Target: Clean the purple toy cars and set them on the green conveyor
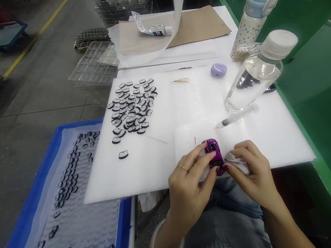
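Observation:
A small shiny purple toy car is gripped by my left hand, its fingers along the car's left side and top and the thumb at the lower end. My right hand pinches a crumpled whitish cloth against the car's right side, with the thumb at the car's lower right corner. Just beyond the hands, a syringe lies on the white board. To the left, many small black-edged clear pieces are spread out, with a single piece apart from the rest.
A clear bottle of liquid, a dotted drinking bottle, cotton swabs and a purple case stand or lie at the right. A tube rests on sheets at the back. A blue tray with more pieces is at lower left.

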Demonstrator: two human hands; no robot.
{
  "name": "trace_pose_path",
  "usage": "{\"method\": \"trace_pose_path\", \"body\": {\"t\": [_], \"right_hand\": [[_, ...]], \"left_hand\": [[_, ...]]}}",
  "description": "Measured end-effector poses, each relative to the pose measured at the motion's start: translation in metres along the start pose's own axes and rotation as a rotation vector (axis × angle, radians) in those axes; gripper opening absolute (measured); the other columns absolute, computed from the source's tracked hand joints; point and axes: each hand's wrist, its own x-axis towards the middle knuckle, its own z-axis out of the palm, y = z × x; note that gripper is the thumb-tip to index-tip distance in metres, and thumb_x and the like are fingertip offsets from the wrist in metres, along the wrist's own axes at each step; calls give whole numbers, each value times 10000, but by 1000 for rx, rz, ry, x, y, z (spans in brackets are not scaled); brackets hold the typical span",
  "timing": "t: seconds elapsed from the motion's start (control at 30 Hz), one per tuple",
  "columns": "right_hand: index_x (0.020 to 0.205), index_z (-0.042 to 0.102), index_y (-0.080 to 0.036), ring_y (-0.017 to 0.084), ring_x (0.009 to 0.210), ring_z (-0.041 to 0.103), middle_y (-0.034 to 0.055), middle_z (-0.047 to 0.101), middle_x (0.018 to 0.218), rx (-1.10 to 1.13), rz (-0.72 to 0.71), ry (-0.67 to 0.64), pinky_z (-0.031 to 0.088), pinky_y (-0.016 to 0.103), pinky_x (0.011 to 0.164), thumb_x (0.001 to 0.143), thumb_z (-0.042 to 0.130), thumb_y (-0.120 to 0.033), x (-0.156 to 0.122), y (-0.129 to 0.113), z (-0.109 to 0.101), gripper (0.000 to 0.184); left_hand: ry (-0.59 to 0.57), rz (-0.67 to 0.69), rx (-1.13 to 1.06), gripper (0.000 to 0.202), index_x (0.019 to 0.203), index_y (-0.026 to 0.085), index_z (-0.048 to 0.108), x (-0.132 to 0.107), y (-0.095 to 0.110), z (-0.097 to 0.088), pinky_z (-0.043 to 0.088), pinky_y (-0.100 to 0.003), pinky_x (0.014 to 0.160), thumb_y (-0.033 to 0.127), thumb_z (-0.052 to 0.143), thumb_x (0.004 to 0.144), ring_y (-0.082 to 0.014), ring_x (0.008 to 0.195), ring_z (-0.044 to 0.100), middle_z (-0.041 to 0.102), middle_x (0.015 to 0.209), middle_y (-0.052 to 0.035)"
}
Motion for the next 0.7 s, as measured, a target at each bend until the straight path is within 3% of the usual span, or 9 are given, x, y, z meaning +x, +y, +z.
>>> {"method": "trace_pose_path", "body": {"t": [0.27,0.7], "right_hand": [[938,604,-203,138,757,543,26,507,894,30,62,-12,453,266,614,909,643,-209,2,-4,1,49],[913,600,-203,128,747,535,17,503,884,70,108,-42,446,256,607,894,654,-204,4,-8,-1,58]], "left_hand": [[10,44,44,241,1122,197,681,-2,1,-1,620,-342,898,122,639,897,-205,1051,699,700,1216,-94],[-39,-30,10,194,1067,192,690,5,7,-5,587,-322,925,124,616,902,-171,1004,704,684,1198,-72]]}}
